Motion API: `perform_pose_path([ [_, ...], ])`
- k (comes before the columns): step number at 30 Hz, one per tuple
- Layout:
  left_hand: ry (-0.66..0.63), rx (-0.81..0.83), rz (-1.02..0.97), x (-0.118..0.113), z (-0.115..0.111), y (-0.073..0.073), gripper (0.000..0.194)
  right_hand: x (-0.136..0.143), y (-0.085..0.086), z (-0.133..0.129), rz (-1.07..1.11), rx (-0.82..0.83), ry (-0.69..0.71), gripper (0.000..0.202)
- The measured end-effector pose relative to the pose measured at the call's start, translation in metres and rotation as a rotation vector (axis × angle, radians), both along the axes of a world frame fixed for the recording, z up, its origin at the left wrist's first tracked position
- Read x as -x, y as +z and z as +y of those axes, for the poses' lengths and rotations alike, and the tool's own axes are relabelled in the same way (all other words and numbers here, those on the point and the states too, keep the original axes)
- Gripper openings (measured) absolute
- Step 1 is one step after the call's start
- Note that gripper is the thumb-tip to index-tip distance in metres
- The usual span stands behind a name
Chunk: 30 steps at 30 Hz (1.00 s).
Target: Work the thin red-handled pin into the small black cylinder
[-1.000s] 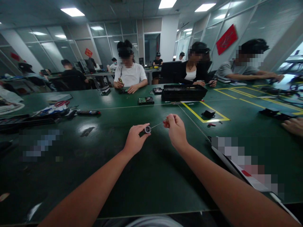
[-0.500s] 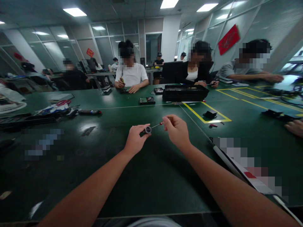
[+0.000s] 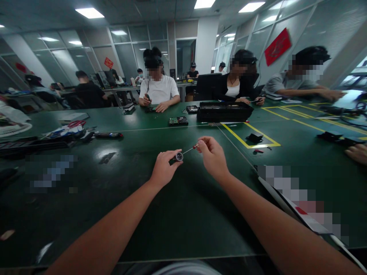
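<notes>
Between the fingers and thumb of my left hand [image 3: 165, 168] is a small round part [image 3: 179, 156] with a pale ring-shaped rim and a dark inside. Its round face is turned toward me. My right hand [image 3: 213, 158] is closed on a screwdriver [image 3: 189, 150] with a red handle and a thin metal shaft. The shaft slants down to the left, and its tip meets the edge of the round part. Most of the handle is hidden behind my fingers. Both hands are held above the green table [image 3: 177, 217].
Ahead lie a circuit-board device [image 3: 177, 121] and a long black housing [image 3: 225, 112]. A black piece [image 3: 254, 138] lies inside yellow tape. Tools, including a black pen-shaped tool [image 3: 109, 136], lie left. A white-edged panel [image 3: 289, 206] is at right. Several people sit around the table.
The round part has tipped slightly, so more of its ring face shows. My right hand has shifted very slightly up with the screwdriver.
</notes>
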State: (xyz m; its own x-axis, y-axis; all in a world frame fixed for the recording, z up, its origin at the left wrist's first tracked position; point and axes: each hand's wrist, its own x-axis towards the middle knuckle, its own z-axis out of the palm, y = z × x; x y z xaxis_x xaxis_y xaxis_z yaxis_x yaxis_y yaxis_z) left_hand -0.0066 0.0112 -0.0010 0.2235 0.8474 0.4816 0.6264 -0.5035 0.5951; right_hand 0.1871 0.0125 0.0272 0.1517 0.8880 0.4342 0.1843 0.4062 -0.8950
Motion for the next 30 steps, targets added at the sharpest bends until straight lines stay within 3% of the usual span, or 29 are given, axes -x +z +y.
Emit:
perform_pose_path([
  [4, -0.060, -0.040, 0.030, 0.000, 0.002, 0.001, 0.040, -0.002, -0.009, 0.012, 0.347, 0.268, -0.028, 0.024],
  [6, -0.039, -0.030, 0.032, 0.000, 0.003, 0.001, 0.041, -0.003, -0.011, 0.015, 0.390, 0.287, -0.083, 0.022],
  [15, 0.005, 0.037, 0.046, -0.003, 0.000, 0.003, 0.042, 0.003, -0.009, 0.005, 0.094, 0.058, -0.089, 0.026],
  [20, 0.038, 0.069, 0.050, -0.003, -0.002, 0.004, 0.042, 0.002, -0.002, -0.003, -0.019, 0.013, -0.083, 0.028],
  [25, 0.051, 0.056, 0.052, -0.002, -0.001, 0.003, 0.041, -0.002, 0.009, -0.009, -0.223, 0.017, -0.182, 0.037],
  [30, 0.055, 0.076, 0.072, -0.002, -0.001, 0.003, 0.040, -0.004, 0.006, -0.006, -0.211, -0.055, -0.027, 0.022],
])
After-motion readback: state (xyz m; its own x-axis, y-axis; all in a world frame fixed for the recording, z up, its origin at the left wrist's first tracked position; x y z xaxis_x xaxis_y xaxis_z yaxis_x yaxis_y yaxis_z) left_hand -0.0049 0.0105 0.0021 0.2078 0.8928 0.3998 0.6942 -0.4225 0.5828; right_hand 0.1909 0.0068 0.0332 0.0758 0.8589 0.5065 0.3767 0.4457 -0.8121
